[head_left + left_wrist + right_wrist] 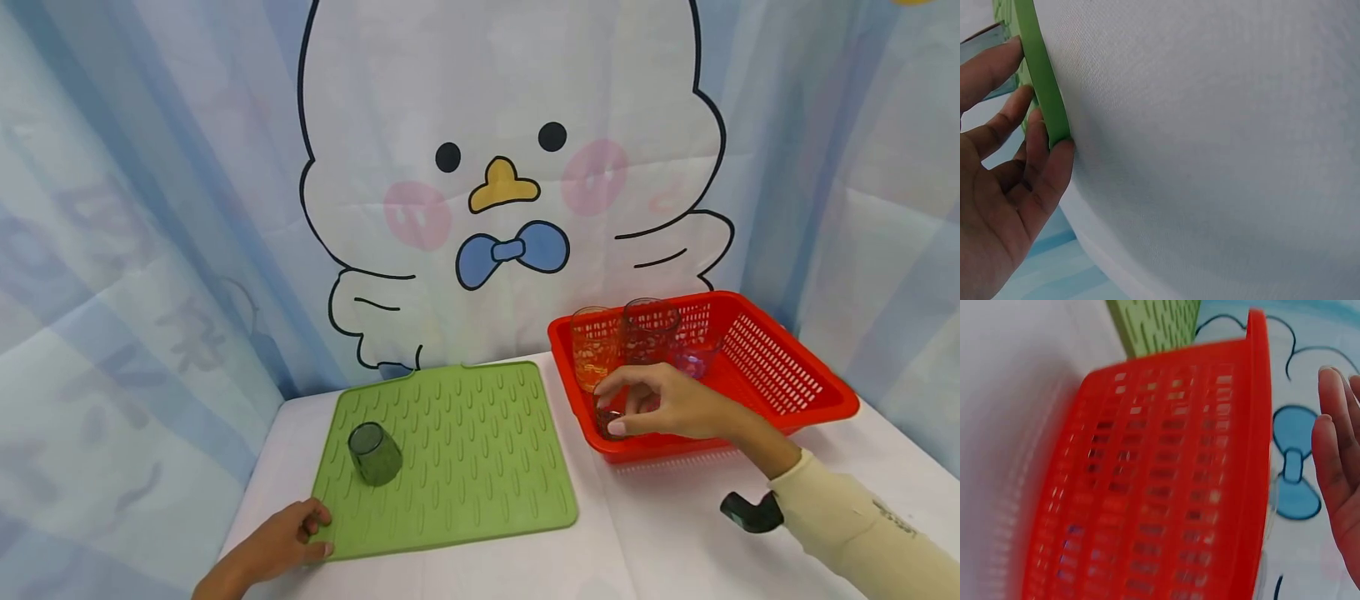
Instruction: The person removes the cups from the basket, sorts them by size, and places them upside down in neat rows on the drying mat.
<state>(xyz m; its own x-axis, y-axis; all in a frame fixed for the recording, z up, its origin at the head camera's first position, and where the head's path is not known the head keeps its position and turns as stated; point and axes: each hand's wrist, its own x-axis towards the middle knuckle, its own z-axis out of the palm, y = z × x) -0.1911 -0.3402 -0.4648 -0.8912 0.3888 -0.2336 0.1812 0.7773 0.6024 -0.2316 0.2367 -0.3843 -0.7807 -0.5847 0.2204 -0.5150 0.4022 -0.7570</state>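
Curtained table booth set out with kitchenware
Taking the green mat (465, 450) as landmark: a white-covered table (525, 567) lies beneath it, a white curtain (510, 75) printed with 1 cartoon bird hangs behind it, and blue-and-white curtains (112, 333) enclose its left and right. 1 dark glass (377, 457) stands on it; 1 red basket (783, 358) of drinking glasses (596, 342) sits to its right.

From above, the right half of the basket (645, 452) has room for fingers; its left half is crowded by glasses (596, 358) and the right hand (667, 400). Behind it, the curtain (862, 250) blocks; left of it, the mat (480, 467) gives passage up to a cup (377, 457).
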